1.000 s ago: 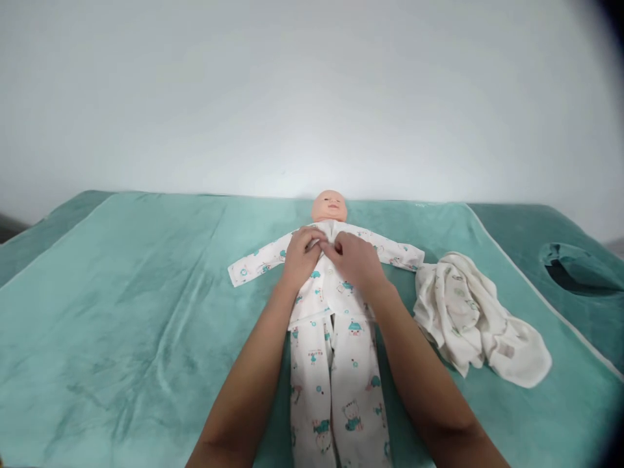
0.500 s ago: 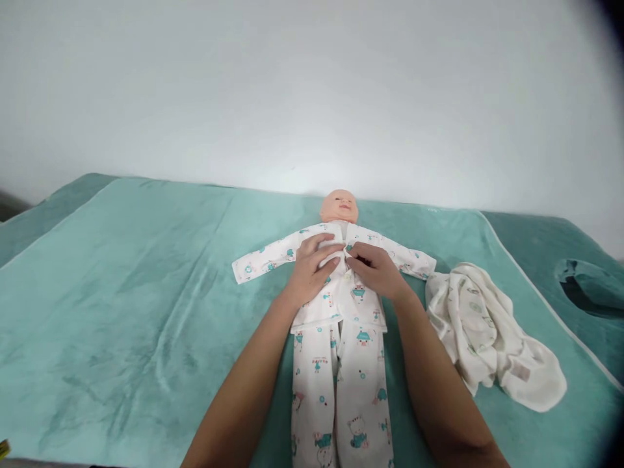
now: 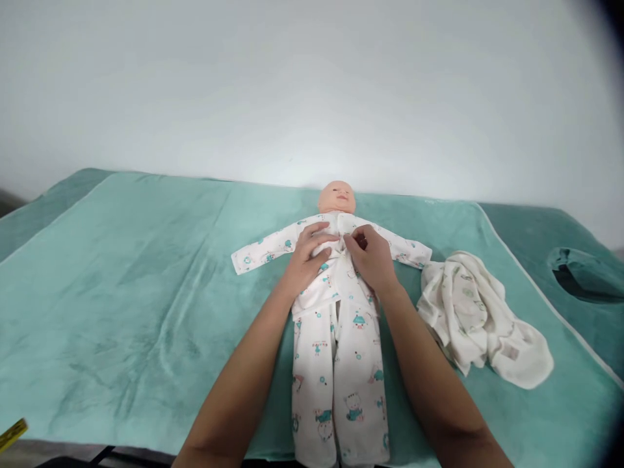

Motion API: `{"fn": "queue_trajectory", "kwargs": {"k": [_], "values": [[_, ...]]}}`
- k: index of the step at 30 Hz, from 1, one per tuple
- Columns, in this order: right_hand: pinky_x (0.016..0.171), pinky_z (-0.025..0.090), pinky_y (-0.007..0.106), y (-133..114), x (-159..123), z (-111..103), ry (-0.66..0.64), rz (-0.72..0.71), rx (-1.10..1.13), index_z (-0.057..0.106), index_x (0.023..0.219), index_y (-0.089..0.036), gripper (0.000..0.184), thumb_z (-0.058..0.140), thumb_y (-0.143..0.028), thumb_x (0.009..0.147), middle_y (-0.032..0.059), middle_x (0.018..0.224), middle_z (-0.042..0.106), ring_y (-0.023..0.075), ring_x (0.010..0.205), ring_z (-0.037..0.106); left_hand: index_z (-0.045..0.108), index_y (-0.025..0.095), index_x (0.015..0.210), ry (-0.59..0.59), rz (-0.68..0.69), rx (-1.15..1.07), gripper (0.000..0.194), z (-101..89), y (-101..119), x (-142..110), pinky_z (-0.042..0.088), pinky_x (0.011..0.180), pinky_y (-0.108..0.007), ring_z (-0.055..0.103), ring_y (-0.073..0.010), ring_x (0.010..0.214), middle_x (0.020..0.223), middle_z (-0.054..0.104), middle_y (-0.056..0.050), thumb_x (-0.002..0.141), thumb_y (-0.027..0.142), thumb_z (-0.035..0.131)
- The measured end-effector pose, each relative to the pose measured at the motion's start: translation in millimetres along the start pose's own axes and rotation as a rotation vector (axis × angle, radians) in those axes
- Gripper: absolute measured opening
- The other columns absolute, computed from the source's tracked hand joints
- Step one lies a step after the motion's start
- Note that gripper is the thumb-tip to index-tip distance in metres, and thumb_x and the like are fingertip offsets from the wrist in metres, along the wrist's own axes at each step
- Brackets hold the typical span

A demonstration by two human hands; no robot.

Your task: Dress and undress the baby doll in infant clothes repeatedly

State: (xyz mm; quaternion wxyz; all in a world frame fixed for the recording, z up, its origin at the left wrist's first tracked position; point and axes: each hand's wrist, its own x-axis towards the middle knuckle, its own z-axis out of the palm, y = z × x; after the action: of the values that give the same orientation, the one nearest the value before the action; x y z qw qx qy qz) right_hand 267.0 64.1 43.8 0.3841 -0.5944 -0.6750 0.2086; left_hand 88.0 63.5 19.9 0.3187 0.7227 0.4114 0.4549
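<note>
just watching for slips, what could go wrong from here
The left hand and right hand are close together on the pajama top, so its front might bunch or pull crooked. The pajama trousers reach the near edge of the green blanket and could slip over it if tugged. The crumpled white cloth lies beside the right forearm, which might catch it.

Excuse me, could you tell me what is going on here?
A person's left hand lies spread on a white printed cloth shirt, below the bald pink head of a doll. The right hand has its fingers bunched at the shirt's front opening; whether they grip it is unclear. White printed trousers lie below and crumpled white cloth to the right, all on a teal plush cover.
</note>
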Motion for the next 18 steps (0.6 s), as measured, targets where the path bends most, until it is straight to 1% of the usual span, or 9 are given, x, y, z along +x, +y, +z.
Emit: {"fn": "queue_trajectory", "kwargs": {"k": [1, 3, 5, 7, 10, 13, 16, 18], "values": [[0.062, 0.034, 0.029, -3, -6, -3, -0.018, -0.006, -0.051, 0.049, 0.077, -0.023, 0.027, 0.053, -0.047, 0.091, -0.0022, 0.067, 0.054, 0.0157, 0.062, 0.048, 0.070, 0.027, 0.104, -0.008, 0.013, 0.000, 0.018, -0.1, 3, -3, 0.033, 0.119, -0.045, 0.043, -0.0223, 0.139, 0.145, 0.050, -0.006, 0.093, 0.022, 0.056], [0.060, 0.030, 0.029, -10, -21, -9, -0.097, -0.047, -0.182, 0.045, 0.072, -0.023, 0.034, 0.053, -0.050, 0.091, -0.0024, 0.063, 0.050, 0.0154, 0.059, 0.045, 0.071, 0.026, 0.096, -0.047, 0.039, 0.015, 0.016, -0.1, 7, -9, 0.031, 0.119, -0.047, 0.041, -0.0226, 0.140, 0.145, 0.053, -0.004, 0.092, 0.020, 0.057], [0.058, 0.026, 0.029, -16, -36, -13, -0.181, -0.085, -0.306, 0.045, 0.071, -0.023, 0.036, 0.052, -0.052, 0.091, -0.0014, 0.065, 0.051, 0.0153, 0.058, 0.044, 0.072, 0.025, 0.093, -0.085, 0.067, 0.047, 0.015, 0.1, 9, -12, 0.029, 0.121, -0.048, 0.039, -0.0232, 0.142, 0.144, 0.054, -0.004, 0.090, 0.017, 0.060], [0.057, 0.024, 0.029, -21, -45, -15, -0.236, -0.099, -0.397, 0.047, 0.076, -0.023, 0.033, 0.054, -0.051, 0.091, 0.0002, 0.072, 0.055, 0.0157, 0.060, 0.046, 0.072, 0.026, 0.093, -0.105, 0.075, 0.073, 0.013, 0.5, 9, -13, 0.028, 0.121, -0.049, 0.037, -0.0237, 0.143, 0.145, 0.054, -0.003, 0.089, 0.018, 0.062], [0.057, 0.024, 0.029, -24, -47, -12, -0.308, -0.098, -0.475, 0.051, 0.085, -0.022, 0.023, 0.059, -0.044, 0.088, 0.0026, 0.079, 0.058, 0.0170, 0.065, 0.051, 0.071, 0.026, 0.091, -0.101, 0.058, 0.084, 0.005, 1.4, 7, -11, 0.029, 0.120, -0.049, 0.039, -0.0247, 0.142, 0.144, 0.055, -0.004, 0.088, 0.024, 0.068], [0.058, 0.024, 0.030, -23, -39, -11, -0.337, -0.116, -0.495, 0.051, 0.082, -0.021, 0.015, 0.055, -0.034, 0.090, 0.0035, 0.079, 0.059, 0.0171, 0.066, 0.052, 0.071, 0.025, 0.089, -0.076, 0.054, 0.094, 0.006, 2.0, 5, -8, 0.030, 0.119, -0.049, 0.041, -0.0249, 0.140, 0.141, 0.057, -0.004, 0.089, 0.030, 0.068], [0.057, 0.023, 0.031, -17, -30, -17, -0.385, -0.163, -0.421, 0.045, 0.072, -0.022, 0.021, 0.049, -0.029, 0.092, 0.0011, 0.070, 0.055, 0.0151, 0.060, 0.046, 0.071, 0.024, 0.092, -0.068, 0.077, 0.101, 0.012, 1.4, 5, -7, 0.032, 0.118, -0.047, 0.043, -0.0228, 0.138, 0.139, 0.058, -0.005, 0.095, 0.029, 0.060], [0.057, 0.024, 0.031, -13, -24, -26, -0.457, -0.190, -0.321, 0.042, 0.067, -0.022, 0.026, 0.047, -0.026, 0.092, -0.0009, 0.064, 0.051, 0.0139, 0.058, 0.043, 0.071, 0.024, 0.092, -0.082, 0.082, 0.108, 0.012, 0.3, 5, -6, 0.032, 0.118, -0.047, 0.043, -0.0228, 0.138, 0.139, 0.058, -0.005, 0.094, 0.029, 0.060]]}}
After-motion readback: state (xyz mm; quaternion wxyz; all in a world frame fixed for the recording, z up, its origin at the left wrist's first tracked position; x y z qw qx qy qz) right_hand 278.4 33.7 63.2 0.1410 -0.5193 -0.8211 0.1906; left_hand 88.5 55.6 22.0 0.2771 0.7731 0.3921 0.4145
